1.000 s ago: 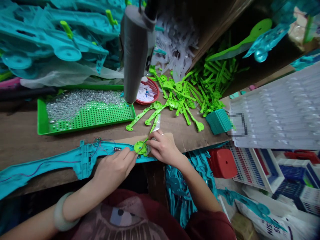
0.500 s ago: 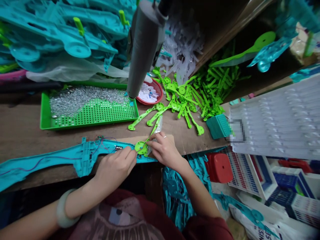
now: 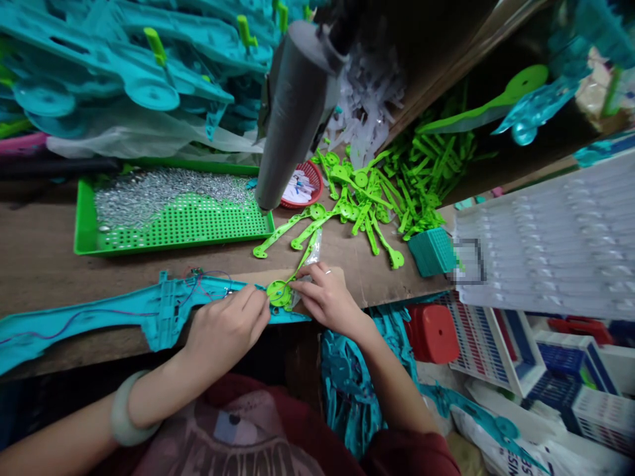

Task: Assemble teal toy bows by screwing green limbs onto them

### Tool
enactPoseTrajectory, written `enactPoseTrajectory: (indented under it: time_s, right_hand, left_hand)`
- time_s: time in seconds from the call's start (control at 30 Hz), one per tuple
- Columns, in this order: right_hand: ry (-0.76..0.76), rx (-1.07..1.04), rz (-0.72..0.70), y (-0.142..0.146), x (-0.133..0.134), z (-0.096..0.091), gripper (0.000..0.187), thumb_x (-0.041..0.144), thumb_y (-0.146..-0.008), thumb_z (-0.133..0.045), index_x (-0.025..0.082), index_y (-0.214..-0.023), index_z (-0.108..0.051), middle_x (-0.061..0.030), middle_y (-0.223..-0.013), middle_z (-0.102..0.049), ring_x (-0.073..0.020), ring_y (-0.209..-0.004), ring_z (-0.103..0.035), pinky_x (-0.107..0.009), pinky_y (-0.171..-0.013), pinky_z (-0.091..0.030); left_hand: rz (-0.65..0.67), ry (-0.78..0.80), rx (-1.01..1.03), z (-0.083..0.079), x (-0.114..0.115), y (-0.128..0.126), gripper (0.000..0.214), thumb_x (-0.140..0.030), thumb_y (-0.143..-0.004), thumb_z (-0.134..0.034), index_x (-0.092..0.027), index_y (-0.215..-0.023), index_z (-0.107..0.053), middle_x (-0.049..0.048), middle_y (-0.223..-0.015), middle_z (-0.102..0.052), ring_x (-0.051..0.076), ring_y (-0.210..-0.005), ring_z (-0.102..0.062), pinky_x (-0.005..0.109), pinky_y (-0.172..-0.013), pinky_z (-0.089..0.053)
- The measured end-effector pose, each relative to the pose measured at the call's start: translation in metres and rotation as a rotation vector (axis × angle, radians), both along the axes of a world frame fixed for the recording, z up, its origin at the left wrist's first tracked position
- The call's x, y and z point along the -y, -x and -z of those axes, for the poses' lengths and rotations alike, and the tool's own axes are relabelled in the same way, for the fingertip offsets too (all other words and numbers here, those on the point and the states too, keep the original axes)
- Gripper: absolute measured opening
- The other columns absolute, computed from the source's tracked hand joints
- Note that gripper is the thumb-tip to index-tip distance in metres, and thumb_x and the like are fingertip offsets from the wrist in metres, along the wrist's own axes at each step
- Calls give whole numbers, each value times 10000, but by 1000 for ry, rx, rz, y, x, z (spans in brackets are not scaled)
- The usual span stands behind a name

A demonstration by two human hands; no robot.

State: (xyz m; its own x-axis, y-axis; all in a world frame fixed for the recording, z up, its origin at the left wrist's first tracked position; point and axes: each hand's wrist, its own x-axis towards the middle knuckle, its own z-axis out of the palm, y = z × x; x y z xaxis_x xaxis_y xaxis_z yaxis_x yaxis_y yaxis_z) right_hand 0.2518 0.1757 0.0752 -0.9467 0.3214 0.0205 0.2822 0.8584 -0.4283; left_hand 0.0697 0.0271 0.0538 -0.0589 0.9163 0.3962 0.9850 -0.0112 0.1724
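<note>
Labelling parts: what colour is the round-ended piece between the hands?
The round-ended piece is lime green, best seen in the head view.

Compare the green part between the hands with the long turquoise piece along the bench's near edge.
Size: the green part is much smaller; the turquoise piece runs out past the picture's left edge.
Colour: the green part is lime, the turquoise piece blue-green.
Pose: the turquoise piece lies along the near edge of the bench, while the green part's narrow arm slants away from that edge.
Both look like moulded plastic.
</note>
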Motion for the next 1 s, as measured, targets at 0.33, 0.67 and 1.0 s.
enactPoseTrajectory:
  time_s: [0.33, 0.67, 1.0]
  right_hand:
    - [3, 110, 29, 12, 2, -8, 256, 169, -981, -503, 156, -1141, -702, -124, -1116, -607, -261, -1060, -481, -421, -916, -500]
    - [6, 125, 44, 15, 2, -9, 233, 146, -967, -516, 156, -1089, -714, -122, -1096, -609, -258, -1047, -477, -420, -899, -496]
    - [-42, 158, 37, 16, 3, -8, 208, 139, -959, -526, 158, -1050, -711, -122, -1090, -598, -263, -1033, -466, -412, -867, -481]
  left_hand:
    - [229, 20, -61, 0, 8, 9, 257, -103, -967, -490, -209, -767, -611, -6, -671, -570, 168, -580, -578, 319, -545, -355]
    - [336, 30, -7, -1, 4, 18, 291, -52, -959, -411, -206, -900, -651, 15, -763, -610, 166, -634, -582, 305, -566, -391]
    - [256, 97, -76, 1, 3, 19, 266, -49, -924, -457, -204, -765, -603, 15, -693, -576, 201, -575, -608, 325, -500, -357]
